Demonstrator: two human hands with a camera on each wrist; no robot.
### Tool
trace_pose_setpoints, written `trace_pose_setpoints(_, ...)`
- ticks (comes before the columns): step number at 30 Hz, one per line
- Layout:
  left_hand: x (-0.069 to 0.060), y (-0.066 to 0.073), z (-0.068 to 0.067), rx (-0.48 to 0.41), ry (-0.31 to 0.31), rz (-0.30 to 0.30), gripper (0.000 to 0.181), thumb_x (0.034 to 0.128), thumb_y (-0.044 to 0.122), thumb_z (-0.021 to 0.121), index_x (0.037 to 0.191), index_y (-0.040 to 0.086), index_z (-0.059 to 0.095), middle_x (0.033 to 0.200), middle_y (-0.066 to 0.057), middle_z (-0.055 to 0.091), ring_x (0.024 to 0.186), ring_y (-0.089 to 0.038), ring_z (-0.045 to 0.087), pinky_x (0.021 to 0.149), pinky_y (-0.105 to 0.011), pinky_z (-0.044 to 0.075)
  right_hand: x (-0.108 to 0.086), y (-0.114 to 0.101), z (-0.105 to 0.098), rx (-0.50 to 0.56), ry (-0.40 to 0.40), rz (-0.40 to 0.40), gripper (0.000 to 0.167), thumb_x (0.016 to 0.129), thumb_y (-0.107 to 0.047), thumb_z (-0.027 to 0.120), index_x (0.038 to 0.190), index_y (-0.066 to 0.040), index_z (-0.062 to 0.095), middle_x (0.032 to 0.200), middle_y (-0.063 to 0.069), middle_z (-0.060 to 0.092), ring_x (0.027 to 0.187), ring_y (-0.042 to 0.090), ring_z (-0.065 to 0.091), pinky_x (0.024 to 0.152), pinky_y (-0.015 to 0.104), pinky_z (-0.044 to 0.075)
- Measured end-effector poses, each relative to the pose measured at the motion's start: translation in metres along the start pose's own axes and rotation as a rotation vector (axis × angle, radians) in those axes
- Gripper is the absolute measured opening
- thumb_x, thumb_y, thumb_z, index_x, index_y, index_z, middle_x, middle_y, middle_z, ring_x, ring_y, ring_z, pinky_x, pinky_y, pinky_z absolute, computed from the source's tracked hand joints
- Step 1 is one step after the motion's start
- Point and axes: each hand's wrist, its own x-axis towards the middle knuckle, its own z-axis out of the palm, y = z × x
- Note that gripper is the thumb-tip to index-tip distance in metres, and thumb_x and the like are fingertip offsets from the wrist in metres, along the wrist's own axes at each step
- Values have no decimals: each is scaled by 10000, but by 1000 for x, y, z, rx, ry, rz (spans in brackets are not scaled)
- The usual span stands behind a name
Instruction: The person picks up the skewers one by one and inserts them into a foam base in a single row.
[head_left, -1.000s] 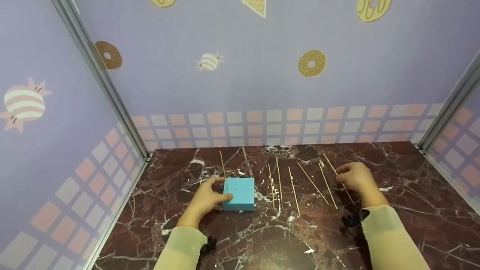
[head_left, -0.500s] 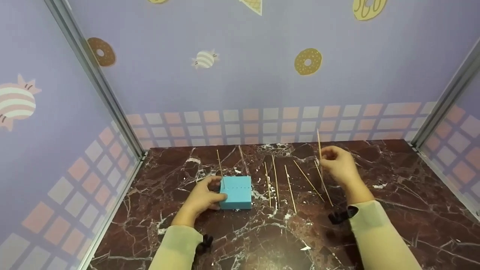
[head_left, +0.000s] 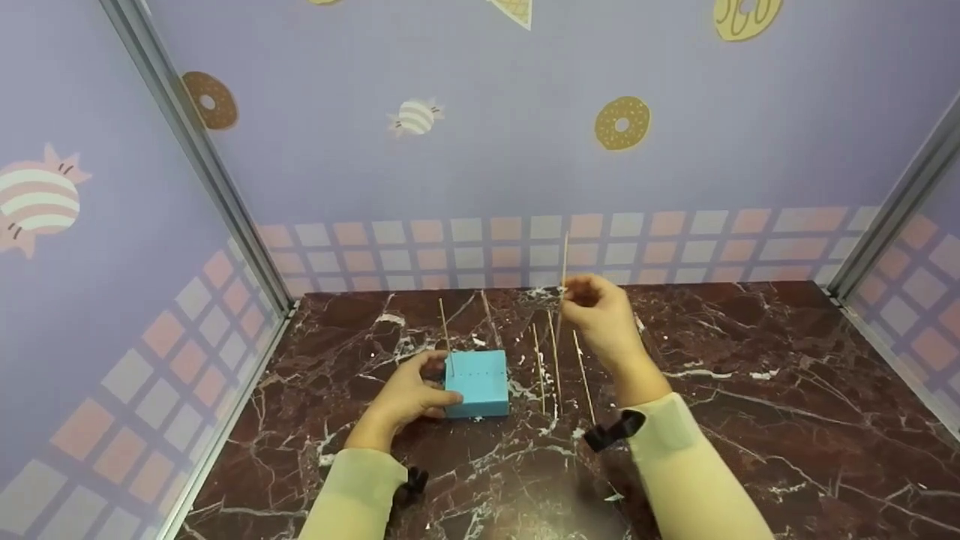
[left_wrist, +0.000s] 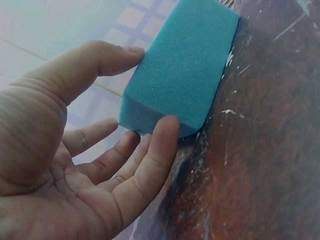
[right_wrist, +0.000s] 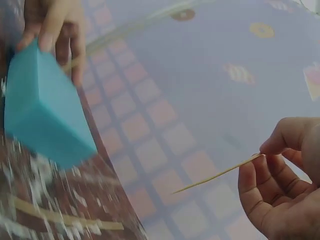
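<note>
A light blue block (head_left: 478,384) with a row of small holes across its top lies on the dark marbled table. One thin stick (head_left: 445,326) stands upright in its left end. My left hand (head_left: 409,391) grips the block's left side, thumb on the front top edge; the left wrist view shows thumb and fingertips around the block's end (left_wrist: 175,70). Above the table, right of the block, my right hand (head_left: 606,319) pinches another stick (head_left: 565,259) near its middle, held nearly upright. In the right wrist view, that stick's pointed end (right_wrist: 215,176) sticks out from the fingertips.
Several loose sticks (head_left: 583,375) lie on the table between the block and my right forearm. Patterned walls (head_left: 480,172) enclose the table at the back and on both sides.
My right hand has lifted a stick off the table's right side, turned it nearly upright and carried it left toward the block. My left hand still grips the block.
</note>
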Motion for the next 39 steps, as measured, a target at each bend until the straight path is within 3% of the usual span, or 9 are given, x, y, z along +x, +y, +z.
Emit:
trace_pose_setpoints(5, 2, 2, 0, -3, -13, 0, 972, 866, 24, 958, 1705, 44, 470, 1660, -282, 482, 1159, -312, 700, 782, -418, 727, -1, -5, 33, 105, -15, -34, 304, 889, 171, 711, 1172, 72, 765, 968, 35, 725, 902, 144, 674, 767, 197, 624)
trace_pose_setpoints(16, 6, 3, -1, -7, -15, 20, 980, 838, 20, 970, 1691, 31, 488, 1621, -279, 531, 1125, -303, 700, 760, -389, 719, -5, -16, 81, 117, -85, -122, 280, 886, 120, 725, 1158, 71, 772, 942, -5, 723, 885, 135, 670, 793, 205, 592)
trace_pose_setpoints(21, 4, 0, 0, -2, -16, -1, 967, 852, 46, 977, 1693, 61, 499, 1617, -261, 549, 1117, -286, 721, 779, -394, 717, -12, -7, 95, 89, -133, -152, 253, 912, 110, 743, 1161, 68, 765, 958, 33, 734, 883, 144, 675, 778, 207, 605)
trace_pose_setpoints(25, 0, -4, 1, -6, -19, -19, 954, 858, 36, 971, 1689, 61, 504, 1615, -257, 567, 1119, -281, 749, 793, -400, 717, -21, 2, 103, 37, -163, -150, 228, 945, 91, 765, 1154, 5, 785, 967, 58, 743, 873, 144, 682, 764, 211, 600)
trace_pose_setpoints(32, 1, -4, 2, -28, -26, 3, 946, 858, 6, 953, 1686, 31, 495, 1592, -268, 568, 1094, -273, 738, 767, -380, 711, -25, 10, 112, -10, -205, -153, 210, 973, 67, 771, 1160, -27, 788, 1031, 165, 758, 906, 134, 691, 824, 240, 616)
trace_pose_setpoints(39, 4, -2, 0, -15, -24, 9, 952, 857, 32, 959, 1691, 52, 500, 1577, -245, 582, 1095, -270, 726, 754, -357, 702, -26, 13, 117, -70, -229, -171, 193, 1001, 44, 776, 1158, -66, 791, 1034, 123, 761, 912, 134, 679, 822, 248, 607)
